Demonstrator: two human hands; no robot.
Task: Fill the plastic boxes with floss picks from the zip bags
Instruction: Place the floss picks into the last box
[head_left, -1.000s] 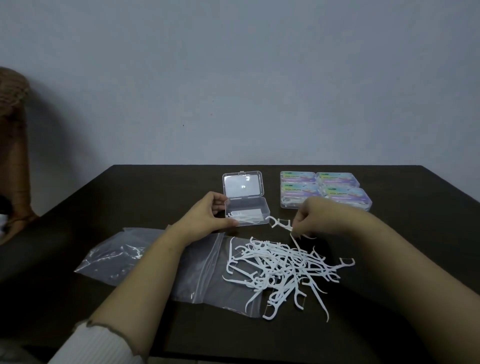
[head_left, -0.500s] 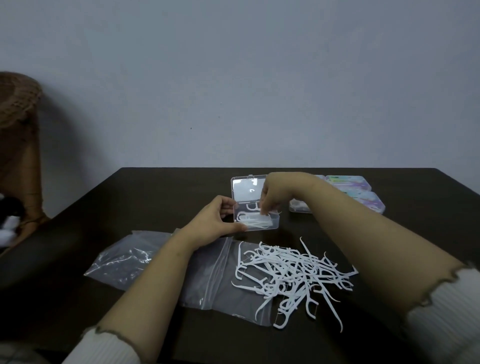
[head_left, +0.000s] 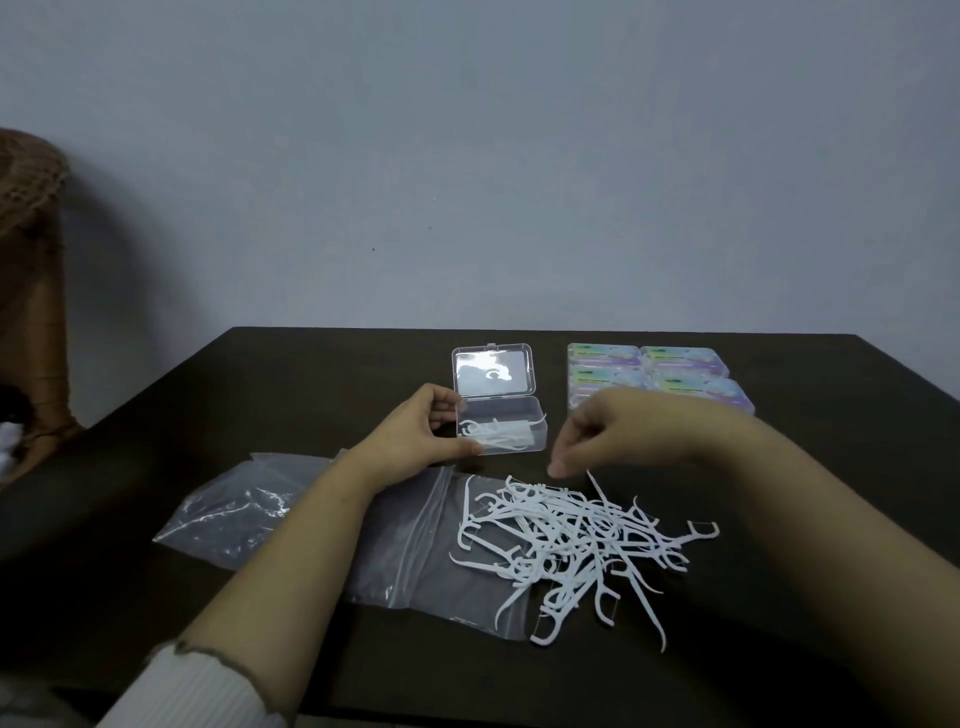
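Note:
A clear plastic box (head_left: 501, 428) stands open on the dark table (head_left: 291, 374), its lid upright, with a few white floss picks inside. My left hand (head_left: 415, 434) grips the box's left end. My right hand (head_left: 597, 434) hovers just right of the box, fingers hanging loosely curled above the far edge of a heap of white floss picks (head_left: 571, 545); it holds nothing. The heap lies partly on an empty zip bag (head_left: 415, 540).
Several closed boxes with colourful labels (head_left: 660, 371) sit in a block at the back right. A second crumpled zip bag (head_left: 234, 509) lies left of my left forearm. A brown wicker object (head_left: 31, 270) stands beyond the table's left side.
My right hand has left the open box, where it had put picks down, and moved right and toward me over the heap. My left hand stays on the box.

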